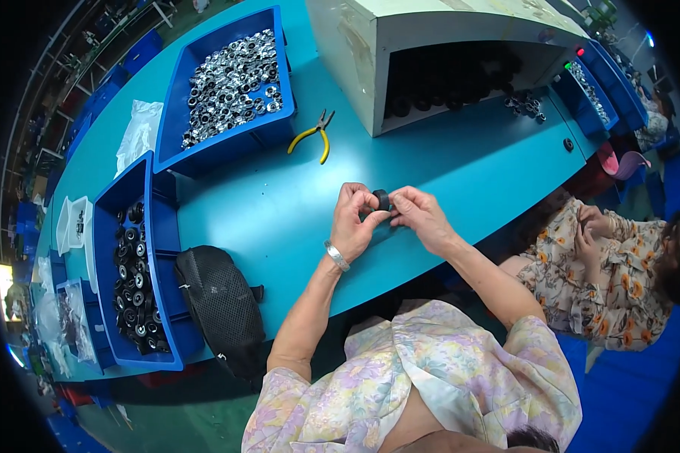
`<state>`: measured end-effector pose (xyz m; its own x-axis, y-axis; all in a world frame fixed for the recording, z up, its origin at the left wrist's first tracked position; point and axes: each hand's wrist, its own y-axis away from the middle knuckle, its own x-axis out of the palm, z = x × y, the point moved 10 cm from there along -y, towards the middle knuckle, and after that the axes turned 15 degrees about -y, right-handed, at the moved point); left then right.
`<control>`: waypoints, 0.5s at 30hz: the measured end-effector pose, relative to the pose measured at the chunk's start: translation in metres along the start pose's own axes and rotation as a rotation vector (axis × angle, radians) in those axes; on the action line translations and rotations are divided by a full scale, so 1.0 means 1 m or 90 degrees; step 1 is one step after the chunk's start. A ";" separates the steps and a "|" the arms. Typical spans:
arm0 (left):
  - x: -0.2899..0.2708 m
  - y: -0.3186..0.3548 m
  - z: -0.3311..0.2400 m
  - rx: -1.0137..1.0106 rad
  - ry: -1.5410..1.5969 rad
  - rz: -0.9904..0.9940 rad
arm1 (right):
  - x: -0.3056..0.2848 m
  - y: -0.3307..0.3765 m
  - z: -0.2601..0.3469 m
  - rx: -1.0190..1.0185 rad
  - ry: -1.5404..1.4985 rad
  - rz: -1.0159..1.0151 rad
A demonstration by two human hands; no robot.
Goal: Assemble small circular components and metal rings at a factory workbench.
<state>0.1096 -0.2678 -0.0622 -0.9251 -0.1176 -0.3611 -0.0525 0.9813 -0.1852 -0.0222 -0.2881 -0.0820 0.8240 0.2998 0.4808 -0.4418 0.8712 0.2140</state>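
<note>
Head camera view, looking down on two bare hands over a turquoise tabletop [272,211]. Between the hands, at the fingertips, is a small black round part [381,199]. It looks light, stiff and perhaps slightly slick, not fragile; the outer rim seems the best place to take hold, between thumb and fingertips. The left grip [353,219] is nearly closed, grasping the part from its left with thumb and curled fingers. The right grip [425,217] is drawn to a narrow pinch at the part's right side; whether its fingertips clasp the part or something smaller, I cannot tell. Beyond the grips and to their left lie yellow-handled pliers [310,143]; farther that way stands a blue bin [238,147] of shiny silver parts [234,87]. Well left of the grips, past a black bag [219,309], a second blue bin [165,241] holds black parts [132,287]. Beyond them, rightward, stands an open-fronted white box [344,60].
</note>
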 end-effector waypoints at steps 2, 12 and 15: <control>-0.001 0.000 -0.009 0.049 -0.065 -0.013 | 0.000 0.000 -0.007 0.041 -0.021 0.008; 0.005 0.001 -0.010 0.049 0.046 0.006 | 0.012 -0.002 -0.023 0.108 -0.265 0.095; 0.005 0.001 0.000 -0.009 0.199 0.008 | 0.014 -0.002 -0.022 0.120 -0.351 0.138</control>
<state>0.1048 -0.2678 -0.0642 -0.9965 -0.0546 -0.0637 -0.0431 0.9847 -0.1691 -0.0018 -0.2772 -0.0942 0.4263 0.1739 0.8877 -0.6751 0.7144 0.1842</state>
